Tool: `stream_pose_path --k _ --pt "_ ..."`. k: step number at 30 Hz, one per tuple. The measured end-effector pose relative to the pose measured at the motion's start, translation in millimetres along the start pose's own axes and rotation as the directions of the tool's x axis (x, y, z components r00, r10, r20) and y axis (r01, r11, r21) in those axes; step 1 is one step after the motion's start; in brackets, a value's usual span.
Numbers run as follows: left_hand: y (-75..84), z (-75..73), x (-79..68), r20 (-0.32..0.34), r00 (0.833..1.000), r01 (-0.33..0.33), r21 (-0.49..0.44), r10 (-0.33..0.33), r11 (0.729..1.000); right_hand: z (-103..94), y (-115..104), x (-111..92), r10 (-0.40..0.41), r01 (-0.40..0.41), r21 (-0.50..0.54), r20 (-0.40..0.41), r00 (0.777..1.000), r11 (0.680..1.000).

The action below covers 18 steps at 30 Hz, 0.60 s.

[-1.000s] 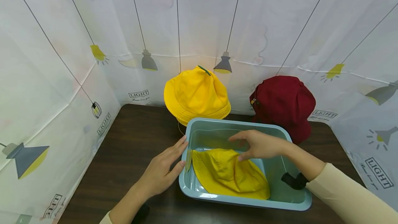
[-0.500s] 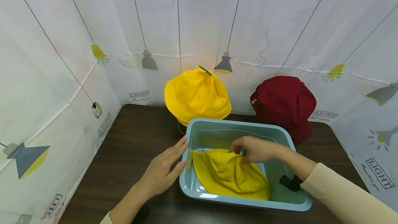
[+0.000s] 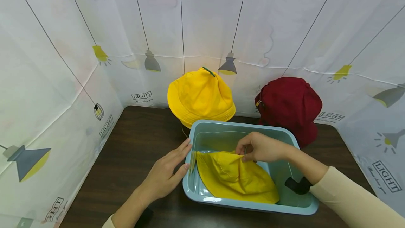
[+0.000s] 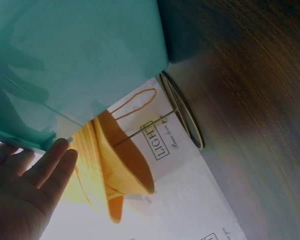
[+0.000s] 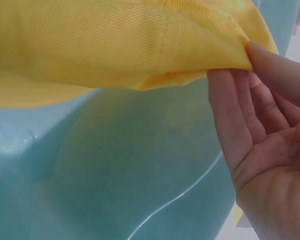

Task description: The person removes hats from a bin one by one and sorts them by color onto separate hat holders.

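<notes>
A yellow bucket hat (image 3: 240,178) lies folded inside a blue-grey plastic basin (image 3: 250,206). My right hand (image 3: 264,147) reaches into the basin and pinches the hat's upper edge between thumb and fingers. In the right wrist view the hat's cloth (image 5: 115,45) hangs from that pinch, with the thumb on top and fingers beneath. My left hand (image 3: 166,170) rests with straight fingers against the basin's left rim. From the left wrist view, the fingertips of the left hand (image 4: 35,185) touch the rim from outside.
Behind the basin a second yellow hat (image 3: 200,96) with a green tip sits on a wire stand (image 4: 182,112). A dark red cap (image 3: 288,105) stands at the back right. All rests on a dark wooden table (image 3: 139,140) before a printed white curtain (image 3: 202,17).
My right hand has lowered into the basin, taken hold of the hat's edge and risen slightly, and the hat's right end has shifted a little rightward. The left hand stays put.
</notes>
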<state>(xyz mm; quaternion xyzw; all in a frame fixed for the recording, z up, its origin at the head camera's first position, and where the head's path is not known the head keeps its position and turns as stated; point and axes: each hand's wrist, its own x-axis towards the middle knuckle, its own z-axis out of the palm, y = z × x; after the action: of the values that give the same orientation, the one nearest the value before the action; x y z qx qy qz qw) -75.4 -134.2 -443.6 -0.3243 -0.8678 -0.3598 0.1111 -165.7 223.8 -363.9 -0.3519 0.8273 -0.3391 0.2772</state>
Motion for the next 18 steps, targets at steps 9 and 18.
stream_pose_path --k 9,18 --pt "-0.4 -0.1 -1.6 -0.004 1.000 0.013 -0.015 -0.013 1.000 -6.4 -14 -2 -0.022 0.021 -0.023 -0.033 0.999 1.000" --pt "-0.4 0.1 -1.1 0.000 1.000 0.009 0.001 -0.009 1.000 -17.2 -34 -13 0.004 -0.009 -0.068 -0.075 0.997 0.998"
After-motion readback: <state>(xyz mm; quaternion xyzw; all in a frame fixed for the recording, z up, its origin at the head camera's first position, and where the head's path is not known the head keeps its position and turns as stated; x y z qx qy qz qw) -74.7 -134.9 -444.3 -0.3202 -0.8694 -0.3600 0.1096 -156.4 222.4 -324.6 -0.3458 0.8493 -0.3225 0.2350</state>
